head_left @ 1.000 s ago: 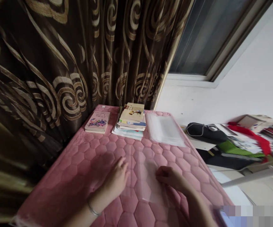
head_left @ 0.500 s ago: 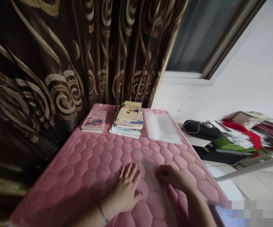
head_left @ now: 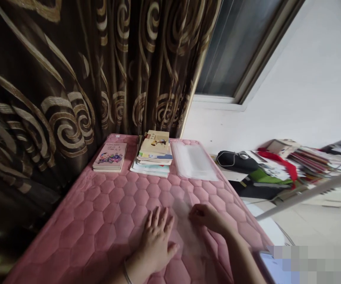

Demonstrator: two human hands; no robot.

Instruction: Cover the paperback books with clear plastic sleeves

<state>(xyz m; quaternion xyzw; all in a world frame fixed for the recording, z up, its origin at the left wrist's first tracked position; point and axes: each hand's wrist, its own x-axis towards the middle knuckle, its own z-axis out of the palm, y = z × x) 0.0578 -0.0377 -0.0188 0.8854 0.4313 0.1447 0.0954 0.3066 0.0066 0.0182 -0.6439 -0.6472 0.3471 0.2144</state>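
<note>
A see-through plastic sheet (head_left: 183, 211) lies over the pink quilted surface (head_left: 99, 221); its outline is faint. On its left part my left hand (head_left: 157, 242) rests palm down, fingers stretched and apart, with a band around the wrist. My right hand (head_left: 207, 218) is closed in a pinch at the sheet's right part, its fingertips partly hidden. Beyond the hands stand a stack of books (head_left: 155, 148), a smaller pile of pink-covered books (head_left: 109, 157) to its left, and a pile of clear plastic covers (head_left: 194, 161) to its right.
A dark patterned curtain (head_left: 69, 118) hangs along the left and far edge. At the right are a black case with a white cable (head_left: 237, 161), a red strap (head_left: 279, 163) and piled papers and books (head_left: 315, 161). A phone-like screen (head_left: 272, 266) sits at lower right.
The view has turned slightly to the right, so the books and curtain appear further left. Both hands keep nearly the same pose on the sheet.
</note>
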